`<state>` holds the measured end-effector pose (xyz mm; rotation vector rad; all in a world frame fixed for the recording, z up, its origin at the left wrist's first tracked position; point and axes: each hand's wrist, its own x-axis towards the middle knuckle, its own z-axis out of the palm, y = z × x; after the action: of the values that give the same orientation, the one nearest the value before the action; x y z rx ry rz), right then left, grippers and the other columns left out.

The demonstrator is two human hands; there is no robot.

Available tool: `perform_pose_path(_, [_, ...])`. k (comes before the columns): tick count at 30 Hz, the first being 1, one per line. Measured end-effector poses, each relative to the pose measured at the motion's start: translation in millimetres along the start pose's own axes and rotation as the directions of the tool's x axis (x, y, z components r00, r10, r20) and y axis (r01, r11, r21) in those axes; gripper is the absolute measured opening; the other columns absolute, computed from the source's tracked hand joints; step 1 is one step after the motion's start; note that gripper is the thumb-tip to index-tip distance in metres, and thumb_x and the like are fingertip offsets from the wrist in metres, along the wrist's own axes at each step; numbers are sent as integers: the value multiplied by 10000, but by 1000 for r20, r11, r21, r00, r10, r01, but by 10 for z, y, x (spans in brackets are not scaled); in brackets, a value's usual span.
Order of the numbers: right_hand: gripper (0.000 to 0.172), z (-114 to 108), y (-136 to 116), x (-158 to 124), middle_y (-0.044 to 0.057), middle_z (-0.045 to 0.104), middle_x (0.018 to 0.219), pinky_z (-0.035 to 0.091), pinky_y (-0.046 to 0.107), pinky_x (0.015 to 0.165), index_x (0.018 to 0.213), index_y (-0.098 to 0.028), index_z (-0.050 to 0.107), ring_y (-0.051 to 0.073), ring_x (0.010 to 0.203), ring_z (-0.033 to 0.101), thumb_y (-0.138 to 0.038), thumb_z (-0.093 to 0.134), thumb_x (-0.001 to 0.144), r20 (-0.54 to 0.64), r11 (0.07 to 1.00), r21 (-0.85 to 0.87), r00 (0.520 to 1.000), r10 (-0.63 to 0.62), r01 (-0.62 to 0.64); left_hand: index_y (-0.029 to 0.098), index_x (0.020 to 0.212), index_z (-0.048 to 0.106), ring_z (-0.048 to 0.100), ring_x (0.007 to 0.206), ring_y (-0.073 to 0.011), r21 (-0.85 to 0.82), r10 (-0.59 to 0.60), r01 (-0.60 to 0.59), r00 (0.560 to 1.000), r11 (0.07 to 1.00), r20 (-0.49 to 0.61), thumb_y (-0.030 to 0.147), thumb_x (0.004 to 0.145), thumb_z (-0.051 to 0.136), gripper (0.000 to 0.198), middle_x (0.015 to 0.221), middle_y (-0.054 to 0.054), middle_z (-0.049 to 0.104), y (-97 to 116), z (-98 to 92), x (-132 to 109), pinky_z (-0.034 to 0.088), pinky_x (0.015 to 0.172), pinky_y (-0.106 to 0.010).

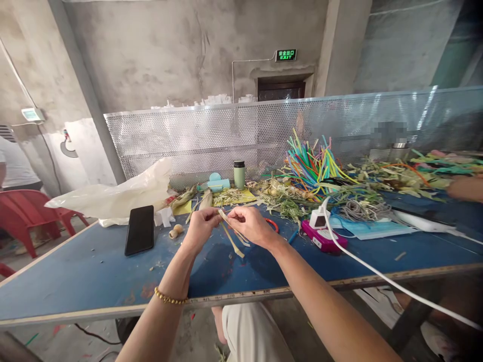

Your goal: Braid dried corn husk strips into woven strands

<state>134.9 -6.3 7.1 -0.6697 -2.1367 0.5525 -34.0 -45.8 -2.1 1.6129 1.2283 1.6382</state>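
Just above the blue table (113,281), both my hands meet at a pale dried leaf strip (233,241). My left hand (202,229) has its thumb and fingers pinched on the strip's upper end. Close beside it, my right hand (249,223) pinches the same piece from the other side. The strip's loose ends hang down below my fingers towards the tabletop. Part of the piece is hidden by my fingertips. Small round tan pieces (176,231) lie left of my left hand.
A black phone (139,230) lies on the left, with crumpled plastic (124,193) behind it. At the back stand a green bottle (239,175) and colourful pipe-like stems (313,163). On the right are a magenta power strip (324,237), a white cable (372,271) and another person's hand (466,188).
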Motion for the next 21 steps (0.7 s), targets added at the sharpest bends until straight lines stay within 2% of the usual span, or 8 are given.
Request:
perform_pose_path(7, [176, 55, -42, -12, -10, 597, 587, 310, 223, 554, 656, -155, 622, 96, 553, 486, -165, 599, 830, -45, 990, -138, 999, -12, 6, 111, 854, 765, 424, 544, -97, -52, -17, 18, 1000, 999, 24, 357, 689, 724, 300, 568, 11, 552, -18, 5, -3, 310, 524, -232])
perform_pose_path(11, [153, 48, -58, -8, -3, 613, 604, 320, 223, 558, 660, -155, 621, 100, 554, 497, -136, 595, 810, -31, 990, -137, 999, 17, -21, 131, 1116, 689, 445, 515, -90, -82, 17, -17, 1000, 997, 7, 267, 725, 679, 414, 560, 51, 526, -25, -1, -15, 323, 512, -217])
perform_pose_path(13, [143, 38, -67, -8, -3, 617, 601, 334, 220, 560, 668, -152, 624, 102, 556, 511, -117, 582, 800, -14, 993, -107, 999, 42, -43, 160, 1176, 627, 456, 492, -85, -102, 38, -37, 999, 994, 9, 251, 729, 674, 459, 563, 69, 529, -12, -4, -25, 331, 499, -208])
perform_pose_path(18, [142, 28, -48, -11, -2, 618, 584, 354, 213, 543, 665, -153, 626, 105, 547, 529, -121, 562, 788, -2, 997, -45, 998, 63, -63, 202, 964, 587, 458, 432, -78, -68, 77, -77, 997, 995, 1, 252, 743, 670, 242, 517, 86, 529, 19, -4, -41, 325, 461, -192])
perform_pose_path(21, [139, 31, -25, -17, 2, 627, 582, 361, 207, 504, 674, -157, 620, 106, 516, 538, -182, 569, 801, 40, 991, 55, 992, 120, -122, 205, 913, 579, 450, 397, -82, -73, 77, -74, 997, 995, 29, 257, 764, 651, 174, 469, 88, 518, 20, -2, -43, 309, 443, -188])
